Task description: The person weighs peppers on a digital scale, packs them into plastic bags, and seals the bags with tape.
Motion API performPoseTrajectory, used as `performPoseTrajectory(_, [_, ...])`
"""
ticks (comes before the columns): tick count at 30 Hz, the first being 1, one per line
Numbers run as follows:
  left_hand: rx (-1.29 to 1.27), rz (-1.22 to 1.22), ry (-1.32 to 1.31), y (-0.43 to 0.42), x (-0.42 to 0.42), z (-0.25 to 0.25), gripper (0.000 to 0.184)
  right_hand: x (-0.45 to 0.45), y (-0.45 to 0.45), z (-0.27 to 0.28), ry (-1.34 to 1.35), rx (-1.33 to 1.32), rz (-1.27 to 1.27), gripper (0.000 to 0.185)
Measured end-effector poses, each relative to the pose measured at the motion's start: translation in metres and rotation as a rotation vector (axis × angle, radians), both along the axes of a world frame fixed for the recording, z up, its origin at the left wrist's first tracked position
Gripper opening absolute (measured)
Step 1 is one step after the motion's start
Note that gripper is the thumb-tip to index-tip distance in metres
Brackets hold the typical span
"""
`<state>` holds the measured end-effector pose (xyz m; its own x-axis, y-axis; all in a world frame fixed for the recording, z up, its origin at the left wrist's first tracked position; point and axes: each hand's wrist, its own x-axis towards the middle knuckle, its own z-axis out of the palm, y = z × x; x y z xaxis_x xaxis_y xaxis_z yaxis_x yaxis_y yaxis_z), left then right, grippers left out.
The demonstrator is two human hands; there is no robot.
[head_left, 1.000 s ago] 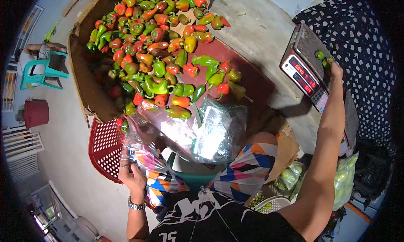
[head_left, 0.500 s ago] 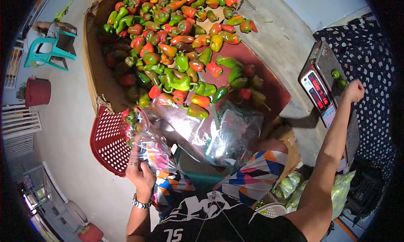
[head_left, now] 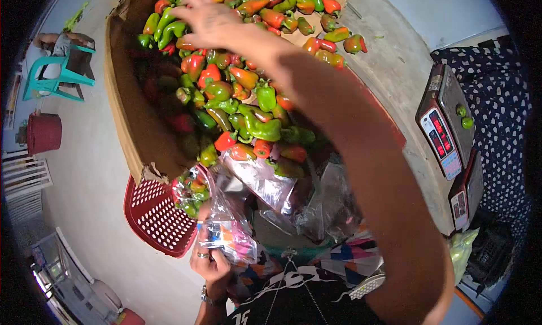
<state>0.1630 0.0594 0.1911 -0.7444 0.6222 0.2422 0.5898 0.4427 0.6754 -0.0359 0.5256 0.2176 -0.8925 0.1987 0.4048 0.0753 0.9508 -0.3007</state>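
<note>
My left hand (head_left: 210, 264), with a ring and a metal watch at the wrist, is closed on a clear plastic bag (head_left: 228, 229). Small red and green peppers (head_left: 192, 192) fill the bag's far end, which rests over a red perforated basket (head_left: 161, 212). Stretched across the view, my right arm ends in my right hand (head_left: 209, 20) over the far left of a large pile of peppers (head_left: 243, 99). Its fingers are spread, close to long green peppers (head_left: 166, 28), and nothing shows in its grasp. More clear plastic bags (head_left: 330, 203) lie in front of my lap.
A cardboard box wall (head_left: 127, 121) borders the pile on the left. On the right, a digital scale (head_left: 443, 130) with red digits carries two small green peppers (head_left: 464, 117). A second scale (head_left: 463, 206) is nearer me. A teal chair (head_left: 48, 79) stands at far left.
My right hand has left the side of the scale and swung left to the far part of the pepper pile. My left hand still grips the bag. The view has shifted slightly.
</note>
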Motion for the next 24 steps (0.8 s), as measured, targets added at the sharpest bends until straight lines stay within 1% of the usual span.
performPoseTrajectory(2, [0.0, 0.017, -0.02, 0.002, 0.0, 0.002, 0.048, -0.047, -0.022, -0.003, -0.138, -0.026, -0.085, 0.074])
performPoseTrajectory(3, [0.001, 0.013, -0.004, 0.002, -0.003, 0.003, 0.048, -0.058, -0.03, -0.007, -0.259, -0.099, -0.112, 0.08])
performPoseTrajectory(5, [0.006, 0.012, 0.043, 0.001, -0.004, 0.001, 0.048, -0.081, -0.028, -0.043, -0.074, -0.209, -0.136, 0.075])
performPoseTrajectory(6, [0.013, 0.019, 0.022, 0.0, -0.005, 0.0, 0.048, -0.087, -0.028, -0.05, 0.005, -0.243, -0.169, 0.072])
performPoseTrajectory(7, [0.02, 0.024, -0.001, 0.0, -0.005, 0.0, 0.048, -0.068, -0.029, -0.034, -0.039, -0.331, -0.164, 0.066])
performPoseTrajectory(8, [0.024, 0.026, -0.025, -0.002, -0.005, 0.001, 0.048, -0.054, -0.026, -0.03, -0.048, -0.349, -0.153, 0.065])
performPoseTrajectory(10, [0.046, 0.021, -0.012, 0.003, -0.006, 0.003, 0.048, -0.032, -0.012, -0.054, 0.372, -0.256, -0.068, 0.061])
performPoseTrajectory(12, [0.059, 0.005, -0.011, 0.006, -0.007, 0.007, 0.049, 0.026, -0.017, -0.022, 0.19, -1.24, -0.023, 0.055])
performPoseTrajectory(14, [0.055, 0.028, -0.022, 0.009, -0.002, 0.007, 0.05, 0.083, -0.01, -0.027, 0.352, -1.774, 0.233, 0.04])
performPoseTrajectory(16, [0.052, 0.025, -0.028, 0.012, 0.0, 0.011, 0.051, 0.148, -0.007, -0.024, 0.353, -2.129, 0.46, 0.044])
performPoseTrajectory(18, [0.018, 0.05, -0.125, 0.01, 0.006, 0.015, 0.052, 0.201, -0.036, 0.015, 0.533, -2.308, 0.335, 0.062])
performPoseTrajectory(19, [0.007, 0.076, -0.191, 0.009, 0.01, 0.014, 0.052, 0.216, -0.04, 0.009, 0.607, -2.242, 0.359, 0.072])
performPoseTrajectory(20, [-0.007, 0.098, -0.256, 0.006, 0.011, 0.011, 0.052, 0.233, -0.044, 0.005, 0.629, -2.272, 0.364, 0.07])
performPoseTrajectory(21, [0.01, 0.062, -0.169, 0.009, 0.009, 0.008, 0.053, 0.247, -0.048, 0.009, 0.646, -2.301, 0.375, 0.068])
performPoseTrajectory(22, [0.015, 0.065, -0.186, 0.009, 0.014, 0.009, 0.054, 0.261, -0.053, 0.012, 0.66, -2.335, 0.381, 0.066])
performPoseTrajectory(24, [0.014, 0.07, -0.217, 0.013, 0.017, 0.015, 0.055, 0.287, -0.061, 0.018, 0.701, -2.358, 0.282, 0.065])
